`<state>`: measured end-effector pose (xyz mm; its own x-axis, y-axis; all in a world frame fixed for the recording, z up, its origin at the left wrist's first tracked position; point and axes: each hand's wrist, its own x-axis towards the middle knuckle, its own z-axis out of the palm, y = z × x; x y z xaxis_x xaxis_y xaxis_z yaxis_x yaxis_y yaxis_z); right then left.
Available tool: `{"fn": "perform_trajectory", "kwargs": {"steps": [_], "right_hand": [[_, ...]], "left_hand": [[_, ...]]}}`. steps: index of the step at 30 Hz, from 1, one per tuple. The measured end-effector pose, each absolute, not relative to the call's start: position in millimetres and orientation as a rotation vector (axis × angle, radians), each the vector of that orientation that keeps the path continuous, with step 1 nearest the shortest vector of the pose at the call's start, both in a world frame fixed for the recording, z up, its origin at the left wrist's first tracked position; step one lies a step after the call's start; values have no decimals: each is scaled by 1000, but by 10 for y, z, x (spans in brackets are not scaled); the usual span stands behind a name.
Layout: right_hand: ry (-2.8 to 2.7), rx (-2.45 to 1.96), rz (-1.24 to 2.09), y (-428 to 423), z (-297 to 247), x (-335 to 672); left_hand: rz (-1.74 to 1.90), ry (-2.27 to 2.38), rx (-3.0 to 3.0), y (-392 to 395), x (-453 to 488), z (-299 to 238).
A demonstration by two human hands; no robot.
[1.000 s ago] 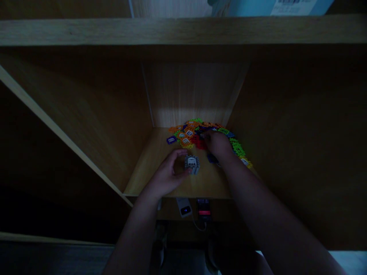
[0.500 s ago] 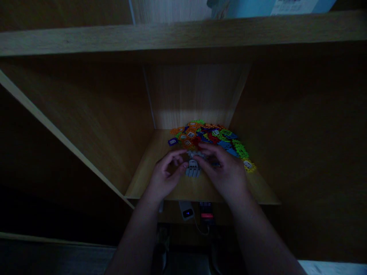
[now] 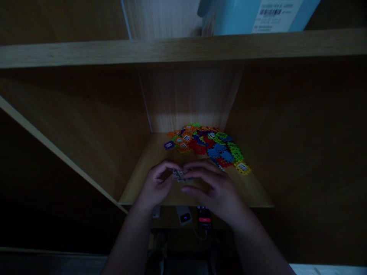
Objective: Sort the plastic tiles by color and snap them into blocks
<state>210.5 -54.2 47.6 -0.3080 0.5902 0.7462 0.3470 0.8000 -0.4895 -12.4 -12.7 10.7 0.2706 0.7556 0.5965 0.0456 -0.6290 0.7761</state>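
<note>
In a dim wooden shelf compartment, my left hand [image 3: 156, 185] and my right hand [image 3: 213, 189] are curled together around a small grey block assembly [image 3: 180, 175], held just above the shelf board [image 3: 252, 187] near its front edge. Most of the grey piece is hidden by my fingers. Behind my hands lies a pile of colourful interlocking plastic tiles [image 3: 208, 145], orange, red, blue, green and yellow, some with white window stickers. A single purple tile [image 3: 169, 145] sits at the pile's left edge.
Wooden side walls [image 3: 109, 126] close in the compartment left and right, with a shelf plank [image 3: 183, 47] overhead carrying a blue box [image 3: 252, 15]. Below the front edge hang a small white device [image 3: 184, 215] with a blue light and a dark device [image 3: 204, 218] with a red display.
My right hand left the tile pile and came to the grey piece. Both hands then pulled it toward the front edge and closed round it, covering most of it.
</note>
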Motion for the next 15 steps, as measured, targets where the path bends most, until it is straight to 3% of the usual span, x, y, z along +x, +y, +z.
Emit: {"fn": "perform_trajectory", "kwargs": {"steps": [7, 15], "right_hand": [[-1830, -786, 756, -503, 367, 2286], [-1672, -761, 841, -421, 273, 2249]], "left_hand": [[1292, 728, 1936, -126, -129, 132], [1380, 783, 1865, -121, -78, 92]]}}
